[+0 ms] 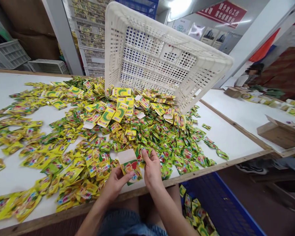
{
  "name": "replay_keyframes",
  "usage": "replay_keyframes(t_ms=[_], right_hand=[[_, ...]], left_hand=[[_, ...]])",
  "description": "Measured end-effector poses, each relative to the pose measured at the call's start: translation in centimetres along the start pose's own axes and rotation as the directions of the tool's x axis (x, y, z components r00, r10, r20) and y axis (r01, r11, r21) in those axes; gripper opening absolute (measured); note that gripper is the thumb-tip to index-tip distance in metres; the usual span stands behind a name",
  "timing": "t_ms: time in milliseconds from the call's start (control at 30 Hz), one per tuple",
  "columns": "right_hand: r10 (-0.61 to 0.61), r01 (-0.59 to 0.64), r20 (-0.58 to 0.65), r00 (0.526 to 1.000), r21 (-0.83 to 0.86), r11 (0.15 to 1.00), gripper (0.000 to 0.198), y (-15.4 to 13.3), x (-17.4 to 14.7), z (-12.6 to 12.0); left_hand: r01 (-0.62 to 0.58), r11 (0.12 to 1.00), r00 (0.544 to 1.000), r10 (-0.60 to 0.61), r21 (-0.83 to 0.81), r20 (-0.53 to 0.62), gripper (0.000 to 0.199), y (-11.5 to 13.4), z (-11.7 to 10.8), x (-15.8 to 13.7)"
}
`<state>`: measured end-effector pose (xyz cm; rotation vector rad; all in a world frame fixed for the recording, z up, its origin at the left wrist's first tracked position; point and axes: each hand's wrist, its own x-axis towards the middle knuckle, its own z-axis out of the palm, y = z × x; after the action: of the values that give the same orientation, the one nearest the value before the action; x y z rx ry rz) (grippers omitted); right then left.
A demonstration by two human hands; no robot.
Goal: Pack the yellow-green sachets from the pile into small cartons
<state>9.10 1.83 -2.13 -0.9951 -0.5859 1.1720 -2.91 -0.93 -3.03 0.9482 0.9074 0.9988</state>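
Shorts (129,223): mine, blue denim, at the bottom edge, between my two bare forearms (95,212).
Left hand (116,181): mine, fingers curled round one printed box (130,163), thumb across its front. The box is tilted over the table's near edge, its white flap raised.
Right hand (151,167): mine, nearly closed, thumb and fingers pinching one green packet (139,152) just beside the box's upper right corner.
Table (212,113): white top, wooden edging.
Yellow packets (67,173): many, heaped to my left.
Green packets (153,129): many, heaped ahead and to my right.
Boxes (121,111): yellow and green, lying on the heap at the crate's mouth.
Crate (170,28): white, slatted, tipped on its side, open towards me.
Bin (229,205): blue, below the table's edge at right, packets inside.
Person (254,70): one, beyond the far table.
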Motion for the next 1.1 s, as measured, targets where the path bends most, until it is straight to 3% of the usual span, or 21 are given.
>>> replay_keyframes(t_ms=[167,267,300,400,567,633,733,800,967,1100], right_hand=[[-0.047,0.045,-0.033,0.998,-0.064,0.997,0.024,0.6,-0.3,-0.2],[-0.02,0.06,0.144,0.989,-0.282,0.958,0.028,-0.6,0.4,-1.7],[0.037,0.058,0.243,0.969,-0.372,0.927,0.03,-1.3,0.8,-2.4],[0.249,0.082,0.462,0.851,-0.585,0.807,0.032,-3.9,2.1,-4.7],[0.322,0.223,0.556,0.766,-0.7,0.678,0.036,-6.3,3.2,-6.5],[0.303,0.212,0.531,0.792,-0.703,0.678,0.029,-6.2,3.4,-6.7],[0.18,0.134,0.36,0.915,-0.693,0.708,0.029,-5.5,3.7,-7.0],[0.099,0.112,0.283,0.954,-0.643,0.758,0.032,-5.3,3.7,-7.1],[-0.084,0.164,0.182,0.98,-0.491,0.855,0.038,-6.5,3.1,-6.4],[-0.125,0.283,0.331,0.935,-0.489,0.825,0.028,-7.1,2.6,-5.1]], left_hand=[[-0.039,0.999,0.998,0.038,-0.034,-0.044,0.036,0.1,1.0,0.1],[0.007,1.0,1.0,-0.008,-0.022,-0.02,0.039,0.0,1.0,0.2],[0.026,1.0,1.0,-0.026,-0.001,-0.013,0.039,-0.1,1.0,0.2],[0.051,0.994,0.998,-0.054,0.092,0.038,0.037,-0.4,0.9,0.2],[0.015,0.968,0.984,-0.059,0.25,0.169,0.032,-0.9,1.3,0.4],[0.002,0.963,0.983,-0.051,0.268,0.176,0.032,-1.1,1.6,0.5],[0.009,0.969,0.99,-0.044,0.248,0.137,0.033,-1.3,1.9,0.8],[0.016,0.98,0.988,-0.046,0.2,0.144,0.032,-1.5,2.0,1.0],[0.007,0.994,0.989,-0.023,0.107,0.144,0.031,-2.0,1.9,1.6],[-0.007,0.99,0.993,-0.01,0.138,0.118,0.029,-1.9,2.1,1.7]])
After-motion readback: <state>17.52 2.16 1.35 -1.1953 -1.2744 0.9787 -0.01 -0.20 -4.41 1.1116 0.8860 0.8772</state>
